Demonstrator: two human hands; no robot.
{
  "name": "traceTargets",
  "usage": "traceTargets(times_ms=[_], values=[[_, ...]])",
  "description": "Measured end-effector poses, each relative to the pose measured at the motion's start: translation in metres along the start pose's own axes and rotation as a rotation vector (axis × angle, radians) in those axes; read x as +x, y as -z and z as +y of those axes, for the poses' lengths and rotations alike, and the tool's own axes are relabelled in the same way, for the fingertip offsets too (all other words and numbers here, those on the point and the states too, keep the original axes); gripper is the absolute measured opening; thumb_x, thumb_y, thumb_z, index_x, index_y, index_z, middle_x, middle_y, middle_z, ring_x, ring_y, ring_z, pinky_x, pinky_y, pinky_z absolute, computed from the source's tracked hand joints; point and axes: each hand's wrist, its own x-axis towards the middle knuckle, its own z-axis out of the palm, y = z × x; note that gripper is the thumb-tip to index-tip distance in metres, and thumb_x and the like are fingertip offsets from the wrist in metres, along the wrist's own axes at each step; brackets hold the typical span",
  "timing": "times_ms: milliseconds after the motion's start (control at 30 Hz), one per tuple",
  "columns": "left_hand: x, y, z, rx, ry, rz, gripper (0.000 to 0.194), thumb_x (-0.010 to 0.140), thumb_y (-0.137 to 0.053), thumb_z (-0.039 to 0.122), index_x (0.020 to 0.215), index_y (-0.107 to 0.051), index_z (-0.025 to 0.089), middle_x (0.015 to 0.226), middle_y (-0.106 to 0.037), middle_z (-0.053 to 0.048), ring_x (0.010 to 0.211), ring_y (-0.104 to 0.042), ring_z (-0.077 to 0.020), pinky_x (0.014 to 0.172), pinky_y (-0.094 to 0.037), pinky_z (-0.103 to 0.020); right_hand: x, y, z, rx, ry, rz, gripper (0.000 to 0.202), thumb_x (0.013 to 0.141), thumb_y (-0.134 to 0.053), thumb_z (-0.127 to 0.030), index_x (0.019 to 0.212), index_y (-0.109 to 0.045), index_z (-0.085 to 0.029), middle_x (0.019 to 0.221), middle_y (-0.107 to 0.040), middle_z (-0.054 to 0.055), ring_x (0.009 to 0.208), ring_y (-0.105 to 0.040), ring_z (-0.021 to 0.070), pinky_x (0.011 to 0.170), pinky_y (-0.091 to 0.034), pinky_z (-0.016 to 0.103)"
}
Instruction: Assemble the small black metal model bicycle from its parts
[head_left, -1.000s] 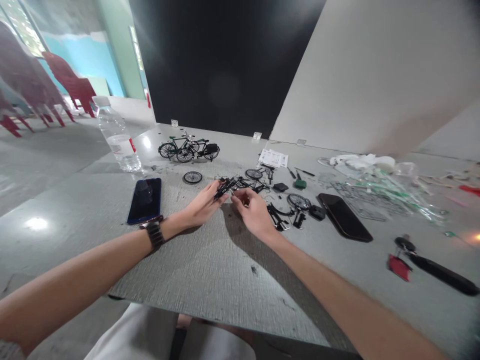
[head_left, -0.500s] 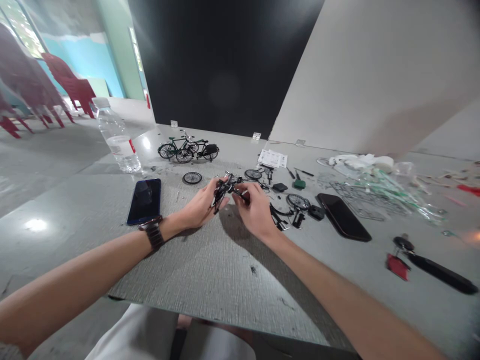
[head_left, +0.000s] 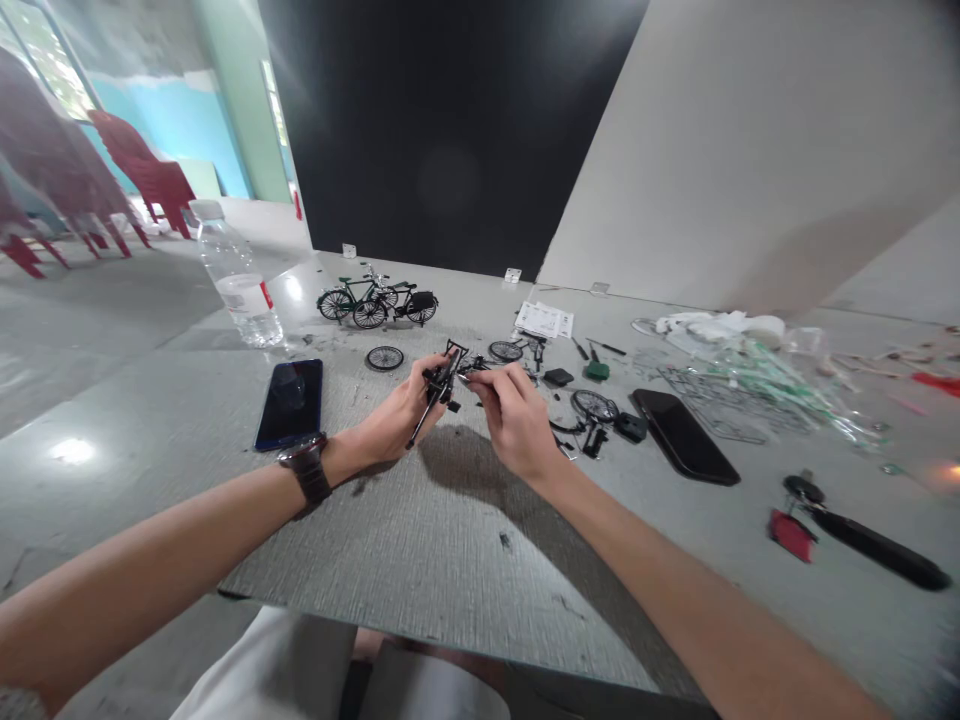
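Above the grey tabletop (head_left: 450, 560), near its middle, the left hand (head_left: 401, 410) grips a black model bicycle frame (head_left: 439, 388). Its fingers cover part of the frame, so where they pinch it is hard to make out. The frame's long axis slants: one end points toward the person and a little left, the other, with an open bracket, points away and slightly right. The right hand (head_left: 514, 415) has thumb and forefinger brought together beside the frame; whatever small piece may lie between the tips is too small to tell. Behind that hand, loose black parts (head_left: 480, 365) are partly hidden. Two assembled model bicycles (head_left: 379, 300) overlap farther back, and both forearms are cut off by the picture's edges.
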Motion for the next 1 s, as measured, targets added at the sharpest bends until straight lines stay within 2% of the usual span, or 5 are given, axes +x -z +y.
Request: traceTargets(times_ms=[167, 400, 600, 767, 1000], values=[[-0.0009, -0.001, -0.0023, 0.027, -0.022, -0.004, 0.055, 0.101, -0.045, 0.02, 0.148, -0.017, 0.02, 0.146, -0.043, -0.026, 0.136, -0.051, -0.0305, 0.109, -0.046, -0.05, 0.0009, -0.0015, 0.0008, 0.011, -0.002, -0.002, 0.031, 0.108, -0.036, -0.029, 0.11, -0.065, -0.019, 0.098, -0.062, 0.011, 0.086, -0.063, 0.0223, 0.073, -0.052, 0.036], [0.0015, 0.0002, 0.0015, 0.004, -0.003, -0.006, 0.052, 0.102, -0.043, 0.022, 0.147, -0.017, 0.019, 0.146, -0.044, -0.027, 0.133, -0.055, -0.0289, 0.109, -0.047, -0.049, 0.0001, -0.0044, 0.0029, -0.009, -0.004, -0.027, 0.022, 0.106, -0.041, -0.027, 0.118, -0.058, -0.021, 0.11, -0.058, 0.014, 0.096, -0.06, 0.0242, 0.078, -0.053, 0.038], [0.0004, -0.0003, 0.0021, 0.025, -0.004, -0.028, 0.053, 0.103, -0.042, 0.024, 0.149, -0.016, 0.019, 0.148, -0.043, -0.028, 0.138, -0.05, -0.032, 0.11, -0.046, -0.053, -0.0026, -0.0037, 0.0034, -0.05, 0.005, -0.015, 0.023, 0.105, -0.037, -0.018, 0.106, -0.06, -0.019, 0.098, -0.058, 0.012, 0.089, -0.058, 0.0231, 0.074, -0.05, 0.035], [-0.0001, -0.0021, 0.0014, 0.031, -0.007, -0.014, 0.054, 0.103, -0.042, 0.024, 0.149, -0.017, 0.018, 0.149, -0.042, -0.028, 0.141, -0.047, -0.0327, 0.111, -0.045, -0.053, -0.0028, -0.0031, 0.0015, -0.128, 0.025, 0.017, 0.025, 0.105, -0.038, -0.021, 0.105, -0.063, -0.018, 0.094, -0.061, 0.012, 0.086, -0.06, 0.0235, 0.072, -0.049, 0.035], [-0.0014, -0.0042, -0.0038, 0.064, -0.029, -0.013, 0.056, 0.102, -0.045, 0.022, 0.15, -0.018, 0.015, 0.15, -0.043, -0.031, 0.139, -0.05, -0.0343, 0.109, -0.048, -0.054, -0.0045, -0.0071, 0.0025, -0.051, 0.024, 0.048, 0.024, 0.106, -0.039, -0.023, 0.107, -0.063, -0.019, 0.096, -0.061, 0.011, 0.086, -0.061, 0.0234, 0.073, -0.051, 0.036]])
